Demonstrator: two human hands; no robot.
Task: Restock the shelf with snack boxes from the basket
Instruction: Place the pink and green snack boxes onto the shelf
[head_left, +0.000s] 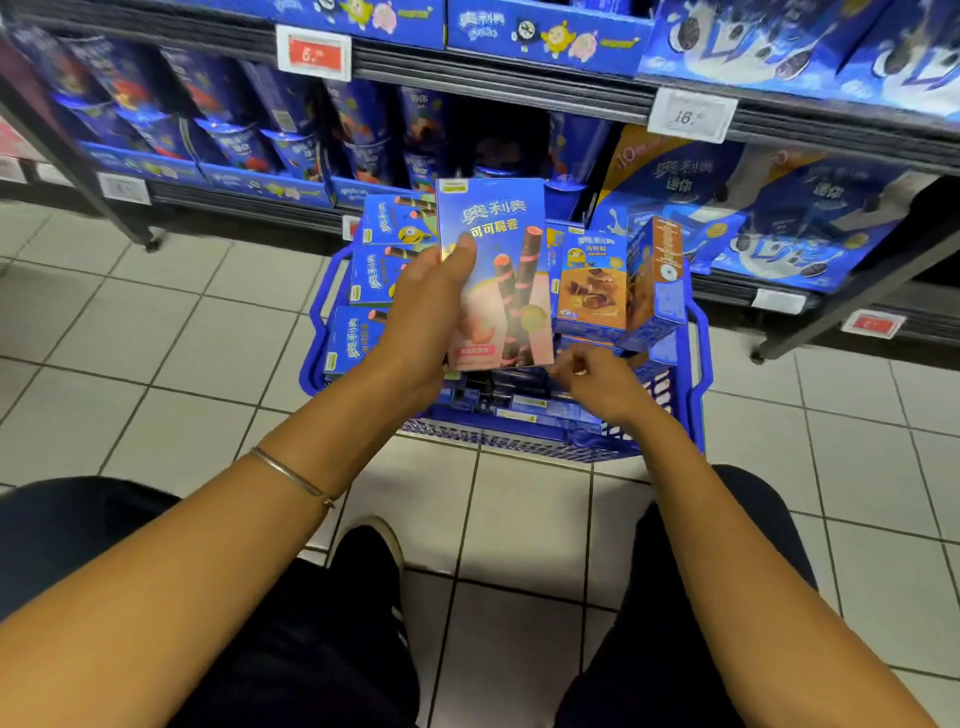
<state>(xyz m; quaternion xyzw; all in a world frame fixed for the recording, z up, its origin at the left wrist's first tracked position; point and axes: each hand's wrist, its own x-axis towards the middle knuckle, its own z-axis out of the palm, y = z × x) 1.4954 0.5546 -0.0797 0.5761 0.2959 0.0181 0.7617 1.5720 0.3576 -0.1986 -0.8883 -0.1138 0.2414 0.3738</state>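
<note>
My left hand (431, 306) grips a blue snack box (498, 270) upright above the basket (697, 338), thumb across its front and fingers curled behind. The box shows pink-filled wafer rolls. My right hand (597, 384) is low inside the basket, fingers loosely curled just beside the held box's lower corner; I cannot tell whether it has hold of anything. More blue boxes (382, 273) lie stacked on the basket's left side, and a caramel-coloured box (592, 288) stands at the right. The basket sits on the tiled floor (171, 332) against the shelf (519, 85).
</note>
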